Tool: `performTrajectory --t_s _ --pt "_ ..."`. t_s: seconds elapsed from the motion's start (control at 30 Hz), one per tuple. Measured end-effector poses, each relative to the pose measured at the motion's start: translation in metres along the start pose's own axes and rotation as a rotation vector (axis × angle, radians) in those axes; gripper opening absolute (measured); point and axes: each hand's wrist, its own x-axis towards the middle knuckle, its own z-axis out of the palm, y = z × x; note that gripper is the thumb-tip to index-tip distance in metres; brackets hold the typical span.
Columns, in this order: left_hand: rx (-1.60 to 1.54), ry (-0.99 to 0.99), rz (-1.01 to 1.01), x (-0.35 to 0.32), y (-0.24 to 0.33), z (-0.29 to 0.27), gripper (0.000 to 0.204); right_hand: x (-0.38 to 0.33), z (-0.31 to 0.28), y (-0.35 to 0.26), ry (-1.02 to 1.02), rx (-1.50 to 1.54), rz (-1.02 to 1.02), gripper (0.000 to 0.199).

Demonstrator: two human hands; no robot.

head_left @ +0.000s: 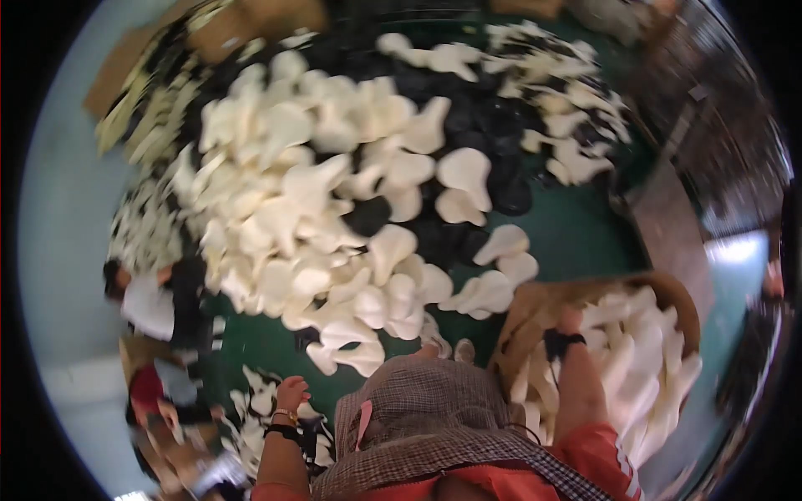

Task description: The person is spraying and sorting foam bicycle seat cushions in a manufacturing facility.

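My left hand hangs at my left side, fingers loosely bent and apart, with nothing in it. It is above a low heap of black and white pieces. My right hand reaches over the near wall of a cardboard box at my right. Its fingers are small and blurred, so their grip does not show. Smooth cream pieces, rounded and waisted in the middle, fill the box. A large pile of similar cream pieces spreads over the floor before me.
Black pieces lie behind and right of the pile on the green floor. Thin cream scraps are heaped at the far right. Two people work at the left. A dark rack stands at the right.
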Motion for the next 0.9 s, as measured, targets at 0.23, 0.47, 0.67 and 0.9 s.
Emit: performTrajectory --t_s 0.23,0.47,0.67,0.9 --pt "-0.258 -0.445 -0.216 0.004 -0.159 -0.033 0.021 0.029 0.053 0.140 -0.152 -0.457 0.056 0.025" --pt "-0.092 -0.009 -0.327 -0.036 -0.198 -0.037 0.030 0.000 0.018 0.018 -0.028 0.111 0.173 0.021" --pt "-0.122 0.012 -0.381 0.009 -0.181 -0.057 0.027 -0.032 0.015 -0.052 0.034 0.214 0.250 0.017" --pt "-0.279 0.062 -0.450 0.004 -0.206 -0.081 0.033 -0.071 -0.004 -0.139 -0.035 -0.647 -0.268 0.011"
